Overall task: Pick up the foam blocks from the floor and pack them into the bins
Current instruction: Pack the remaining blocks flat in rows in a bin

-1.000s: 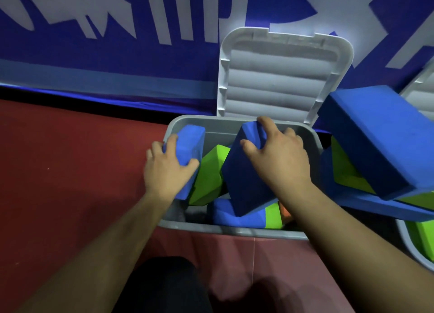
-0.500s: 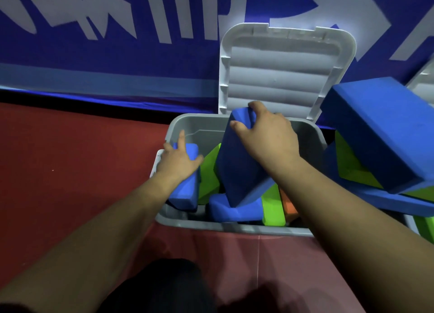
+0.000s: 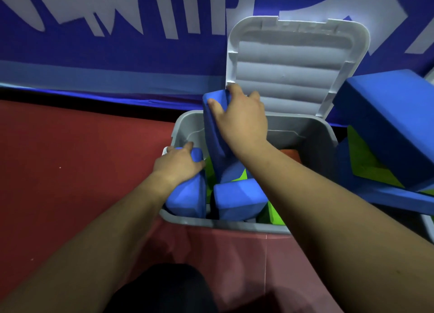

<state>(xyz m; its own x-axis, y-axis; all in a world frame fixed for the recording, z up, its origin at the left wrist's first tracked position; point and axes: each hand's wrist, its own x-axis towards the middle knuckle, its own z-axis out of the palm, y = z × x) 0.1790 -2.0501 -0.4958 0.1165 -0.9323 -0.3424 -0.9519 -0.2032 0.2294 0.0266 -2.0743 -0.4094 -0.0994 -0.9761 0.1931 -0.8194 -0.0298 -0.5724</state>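
**Two bare hands on blue foam blocks inside an open bin, on a dull red floor (image 3: 70,172).**

The grey plastic bin (image 3: 324,134) stands at centre, and its white ribbed lid (image 3: 293,61) is raised at 12 o'clock against a blue wall banner with pale shapes (image 3: 117,54). The right hand (image 3: 239,122) grasps the top end of a tall blue foam block (image 3: 215,139) standing upright in the bin. At 9 o'clock, the left hand (image 3: 178,165) curls over a second blue foam block (image 3: 187,200) at the bin's left wall. A third blue block (image 3: 237,200), a green block (image 3: 273,214) and an orange block (image 3: 290,153) lie inside. A heap of large blue and green blocks (image 3: 387,125) rises at 3 o'clock.
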